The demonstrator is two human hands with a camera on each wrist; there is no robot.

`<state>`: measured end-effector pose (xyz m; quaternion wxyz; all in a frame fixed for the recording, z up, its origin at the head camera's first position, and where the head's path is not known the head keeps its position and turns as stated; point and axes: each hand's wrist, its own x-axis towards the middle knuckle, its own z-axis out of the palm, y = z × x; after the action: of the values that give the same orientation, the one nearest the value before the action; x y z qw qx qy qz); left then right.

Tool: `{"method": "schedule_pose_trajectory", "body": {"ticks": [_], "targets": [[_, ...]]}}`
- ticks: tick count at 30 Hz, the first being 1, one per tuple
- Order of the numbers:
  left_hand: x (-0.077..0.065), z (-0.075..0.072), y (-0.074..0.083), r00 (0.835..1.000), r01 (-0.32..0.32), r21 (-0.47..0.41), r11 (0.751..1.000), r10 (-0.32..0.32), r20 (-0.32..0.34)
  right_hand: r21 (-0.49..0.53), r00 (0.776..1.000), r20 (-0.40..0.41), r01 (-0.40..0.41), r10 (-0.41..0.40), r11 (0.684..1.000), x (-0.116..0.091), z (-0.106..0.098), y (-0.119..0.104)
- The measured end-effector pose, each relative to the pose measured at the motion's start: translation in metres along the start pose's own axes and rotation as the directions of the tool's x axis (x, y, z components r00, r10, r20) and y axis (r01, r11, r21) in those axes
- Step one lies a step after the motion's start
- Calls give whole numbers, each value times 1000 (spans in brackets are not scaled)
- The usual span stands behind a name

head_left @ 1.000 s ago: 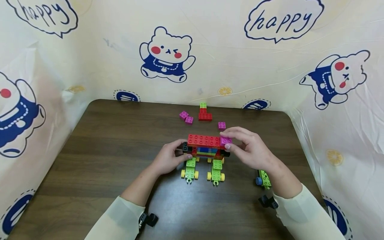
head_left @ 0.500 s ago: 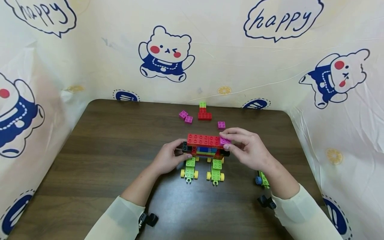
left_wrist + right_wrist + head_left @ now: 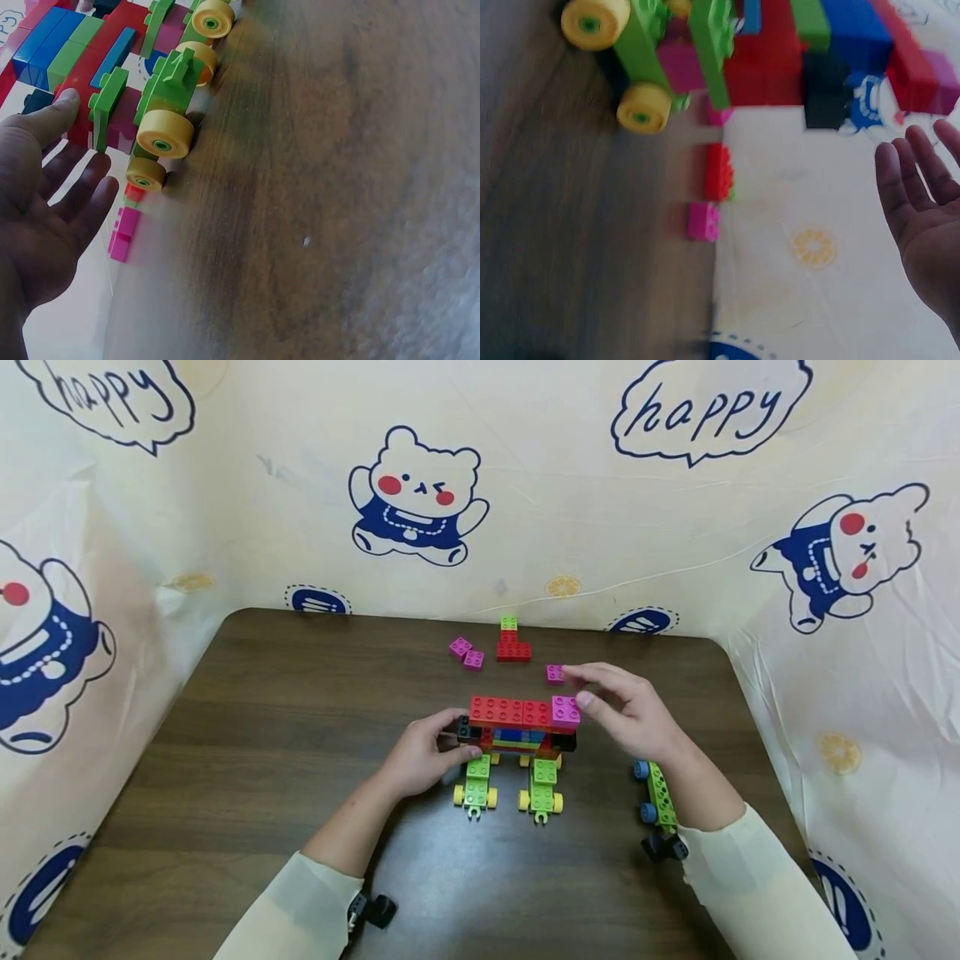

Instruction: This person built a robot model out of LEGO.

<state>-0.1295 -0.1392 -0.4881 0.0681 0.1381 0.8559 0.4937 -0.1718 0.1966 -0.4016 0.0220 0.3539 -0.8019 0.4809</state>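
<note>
A building-block vehicle [image 3: 504, 713] stands mid-table, with a red top row and yellow wheels [image 3: 165, 135] on green bases. Blue, green and black bricks show in its middle layers. My left hand [image 3: 427, 756] grips its left end, the thumb lying on a red brick [image 3: 81, 101] low on the side. At the right end of the top sits a magenta brick [image 3: 566, 711]. Just off that end is my right hand [image 3: 630, 710], fingers relaxed and holding nothing. In the head view its index fingertip comes right at a loose magenta brick [image 3: 555, 674] behind the vehicle.
Two more magenta bricks [image 3: 467, 653] lie at the back, beside a red brick piece [image 3: 513, 650] with a light-green brick on it. A green wheeled base [image 3: 659, 797] with blue wheels is partly hidden by the right forearm. A patterned cloth [image 3: 525, 510] surrounds the table.
My right hand has let go of the magenta brick on top and moved back and slightly right. More of the blue-wheeled base shows. My left hand keeps its grip.
</note>
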Motion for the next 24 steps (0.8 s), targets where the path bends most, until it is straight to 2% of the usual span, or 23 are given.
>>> {"method": "schedule_pose_trajectory", "body": {"ticks": [4, 9, 17, 24], "targets": [[0, -1, 0, 1000, 12, 6, 1000, -12, -2, -22, 990, -36, -137, 136, 990, 11, -1, 19], [-2, 0, 1, 1000, 16, 4, 1000, -16, 0, -97, 955, -37, -296, 293, 950, 23, 7, 41], [-4, -2, 0, 1000, 4, -11, 1000, -3, 3, -210, 900, -19, -430, 436, 878, 41, 23, 75], [-3, 0, -2, 1000, -9, -12, 1000, 9, 3, -268, 849, -26, -515, 528, 814, 50, 26, 95]]}}
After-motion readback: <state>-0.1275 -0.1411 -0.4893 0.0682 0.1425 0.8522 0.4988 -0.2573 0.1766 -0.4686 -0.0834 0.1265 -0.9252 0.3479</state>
